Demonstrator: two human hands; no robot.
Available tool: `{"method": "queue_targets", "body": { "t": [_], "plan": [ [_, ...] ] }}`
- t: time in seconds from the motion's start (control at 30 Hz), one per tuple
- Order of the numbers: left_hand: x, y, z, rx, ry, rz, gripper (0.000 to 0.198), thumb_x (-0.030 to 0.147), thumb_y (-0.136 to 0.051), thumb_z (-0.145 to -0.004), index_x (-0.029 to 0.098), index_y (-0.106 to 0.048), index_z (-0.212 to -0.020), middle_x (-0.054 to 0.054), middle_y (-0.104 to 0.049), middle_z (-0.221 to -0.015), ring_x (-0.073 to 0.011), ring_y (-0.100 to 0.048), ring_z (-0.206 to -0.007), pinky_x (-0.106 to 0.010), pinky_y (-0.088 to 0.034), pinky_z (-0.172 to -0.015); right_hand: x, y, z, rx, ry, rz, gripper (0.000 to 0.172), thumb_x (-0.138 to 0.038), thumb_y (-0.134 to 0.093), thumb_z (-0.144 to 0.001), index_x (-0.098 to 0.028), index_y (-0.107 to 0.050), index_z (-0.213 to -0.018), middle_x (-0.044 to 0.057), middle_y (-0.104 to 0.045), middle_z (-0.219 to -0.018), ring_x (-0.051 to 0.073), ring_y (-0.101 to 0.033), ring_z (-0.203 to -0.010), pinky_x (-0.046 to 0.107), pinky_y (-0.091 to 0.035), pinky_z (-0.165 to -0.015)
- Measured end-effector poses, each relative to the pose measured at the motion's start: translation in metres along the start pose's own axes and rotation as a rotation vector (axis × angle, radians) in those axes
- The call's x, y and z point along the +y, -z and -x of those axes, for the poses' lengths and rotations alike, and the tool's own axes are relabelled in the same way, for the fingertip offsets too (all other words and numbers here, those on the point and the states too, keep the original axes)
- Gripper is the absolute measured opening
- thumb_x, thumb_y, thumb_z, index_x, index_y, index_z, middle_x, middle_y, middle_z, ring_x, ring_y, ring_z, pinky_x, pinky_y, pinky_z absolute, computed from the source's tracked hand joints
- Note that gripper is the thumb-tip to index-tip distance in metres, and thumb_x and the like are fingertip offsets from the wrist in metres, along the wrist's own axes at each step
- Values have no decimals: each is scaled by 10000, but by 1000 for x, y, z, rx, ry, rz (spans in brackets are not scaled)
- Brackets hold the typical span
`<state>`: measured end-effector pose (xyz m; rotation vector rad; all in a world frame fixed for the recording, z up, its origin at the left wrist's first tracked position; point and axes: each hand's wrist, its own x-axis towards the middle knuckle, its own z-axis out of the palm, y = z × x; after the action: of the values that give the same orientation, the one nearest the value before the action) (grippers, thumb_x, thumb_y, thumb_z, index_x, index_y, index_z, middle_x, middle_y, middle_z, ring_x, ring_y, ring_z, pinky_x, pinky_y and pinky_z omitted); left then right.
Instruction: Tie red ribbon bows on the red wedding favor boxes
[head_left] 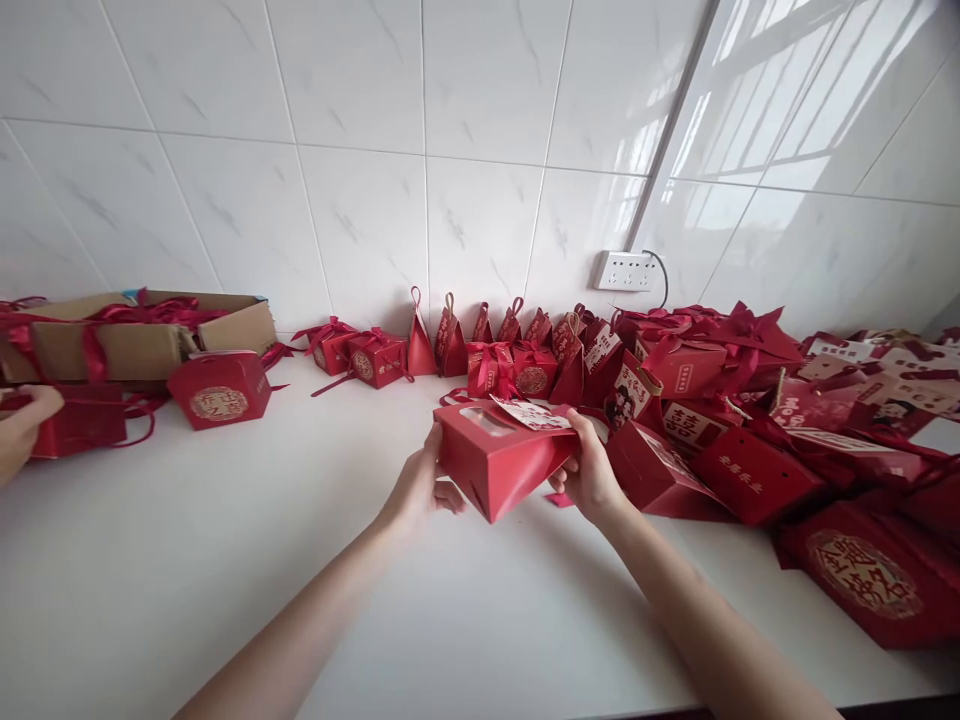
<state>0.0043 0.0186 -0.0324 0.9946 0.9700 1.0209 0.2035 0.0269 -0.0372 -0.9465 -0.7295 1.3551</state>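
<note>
Red windowed gift box (525, 472): where, and why both hands?

Above the table (225, 600), between them: left hand (416, 488) and right hand (595, 472) have fingers partly curled, gripping opposite sides, probably to keep it steady.

With the held box (510, 470) over the tabletop (150, 560) as the dial's centre, the left hand (421, 482) sits at nine o'clock, the right hand (595, 472) at three. Upright boxes (451, 342) line the wall (360, 220) at twelve. At ten lies a carton (139, 352) with ribbons (169, 313) in it, a lone box (223, 390) before it (another person's hand (28, 425) is farther out, at nine). Heaped boxes (750, 475) spread from two to four.
</note>
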Motion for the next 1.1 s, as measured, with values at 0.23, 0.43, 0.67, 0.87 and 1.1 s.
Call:
{"method": "queue_targets", "body": {
  "t": [0.23,0.43,0.67,0.87,1.1],
  "plan": [
    [4,0,4,-77,-9,124,378,523,-650,-733,161,-607,-829,0,-631,-648,-62,-486,-370,-196,-406,-409,-3,3,-6,102,-224,-147,458,-406,-600,-713,-207,-295,-436,-85,-329,-303,33,-354,-245,121,-317,-249],
    [1,0,-3,23,58,104,381,534,-591,-775,154,-567,-770,-8,-611,-610,-100,-522,-387,-231,-434,-432,-3,3,-1,33,-70,-24,493,-607,-603,-677,-212,-382,-483,-84,-331,-305,84,-428,-256,179,-400,-268],
    [-2,3,-6,75,-81,28,361,486,-538,-794,172,-603,-960,-40,-671,-872,-150,-635,-636,-268,-514,-594,-11,1,11,-165,261,342,357,-530,-590,-763,-176,-566,-799,-7,-614,-638,127,-592,-457,252,-538,-417],
    [-6,6,-9,-50,-165,-124,361,500,-587,-713,154,-631,-810,-74,-702,-828,-221,-653,-758,-329,-522,-696,-44,23,78,-10,477,639,270,-461,-601,-802,-204,-524,-834,6,-601,-767,150,-619,-663,251,-557,-550],
    [-13,3,-16,-6,-148,-529,476,613,-607,-600,169,-653,-763,-44,-702,-856,-208,-642,-761,-299,-519,-723,-128,89,231,637,662,1247,218,-406,-638,-757,-209,-574,-825,9,-627,-685,138,-595,-546,227,-494,-467]
  ]
}}
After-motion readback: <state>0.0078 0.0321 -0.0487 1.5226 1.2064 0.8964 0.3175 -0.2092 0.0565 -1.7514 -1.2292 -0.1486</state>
